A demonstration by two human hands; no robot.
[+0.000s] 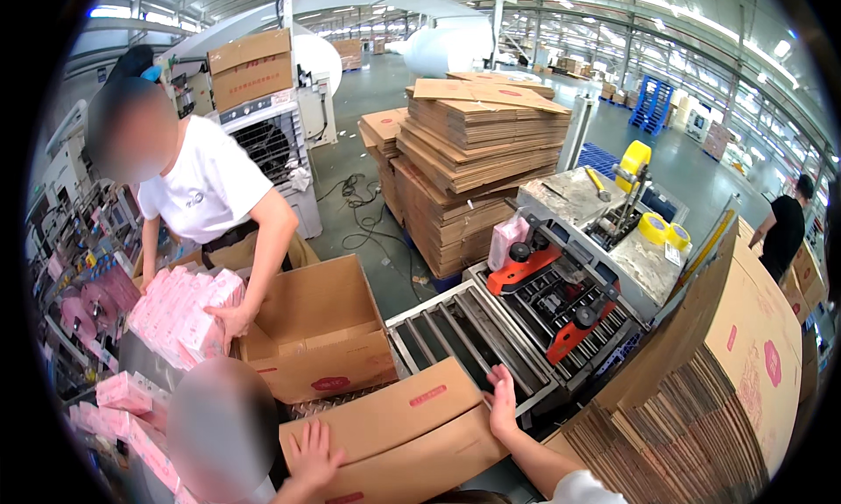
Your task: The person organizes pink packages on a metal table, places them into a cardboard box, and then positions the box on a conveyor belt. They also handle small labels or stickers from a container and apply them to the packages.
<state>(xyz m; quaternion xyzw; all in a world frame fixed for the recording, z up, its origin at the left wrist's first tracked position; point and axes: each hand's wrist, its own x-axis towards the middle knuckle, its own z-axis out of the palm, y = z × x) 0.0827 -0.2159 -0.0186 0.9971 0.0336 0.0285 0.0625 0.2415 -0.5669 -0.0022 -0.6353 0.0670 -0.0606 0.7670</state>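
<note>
Oblong brown cardboard carton (pixel 399 421), seamed, red-printed; your left hand (pixel 314 456) spreads flat on top, right hand (pixel 502 406) open against end.

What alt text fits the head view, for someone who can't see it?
The left hand lies on a closed carton, the right hand at its right end, near a roller conveyor. At left, a co-worker holds pink packs beside an open carton; flat cartons are stacked ahead and at right.

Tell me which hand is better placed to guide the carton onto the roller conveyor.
Probably the right hand: it is at the end of the carton nearest the roller conveyor. The left hand lies on top, toward the other end.
</note>
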